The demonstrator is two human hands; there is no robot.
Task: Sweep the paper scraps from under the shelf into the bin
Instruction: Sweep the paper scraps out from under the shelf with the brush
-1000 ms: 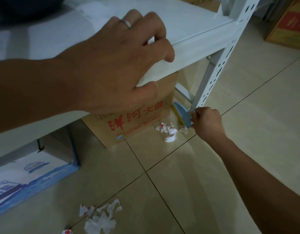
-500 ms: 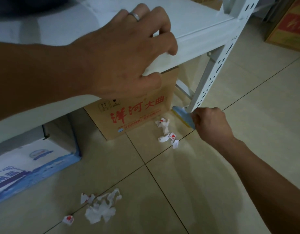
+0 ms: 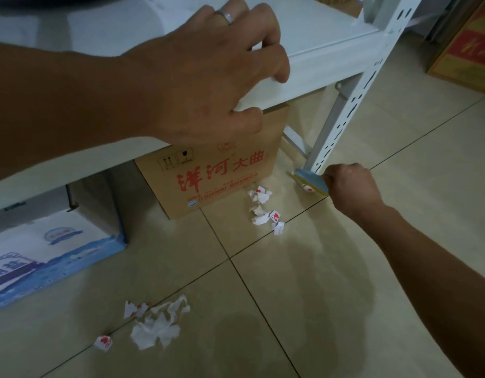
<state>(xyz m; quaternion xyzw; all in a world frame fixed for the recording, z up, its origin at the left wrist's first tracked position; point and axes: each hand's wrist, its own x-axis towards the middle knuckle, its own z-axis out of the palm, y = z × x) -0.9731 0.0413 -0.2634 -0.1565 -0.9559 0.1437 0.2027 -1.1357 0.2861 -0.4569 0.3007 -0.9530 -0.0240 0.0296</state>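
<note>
While the left hand [image 3: 197, 77] grips the edge of the white shelf [image 3: 312, 47] for support, the right hand [image 3: 350, 186] is closed around a small blue brush [image 3: 311, 181] at the foot of the shelf post. Paper scraps lie in two loose groups: a near pile [image 3: 154, 328] on the open tile, and smaller bits [image 3: 263, 208] just beside the cardboard box [image 3: 219, 170]. They look featherlight and crumpled, likely to scatter, so short, low strokes suit them. No bin is visible.
</note>
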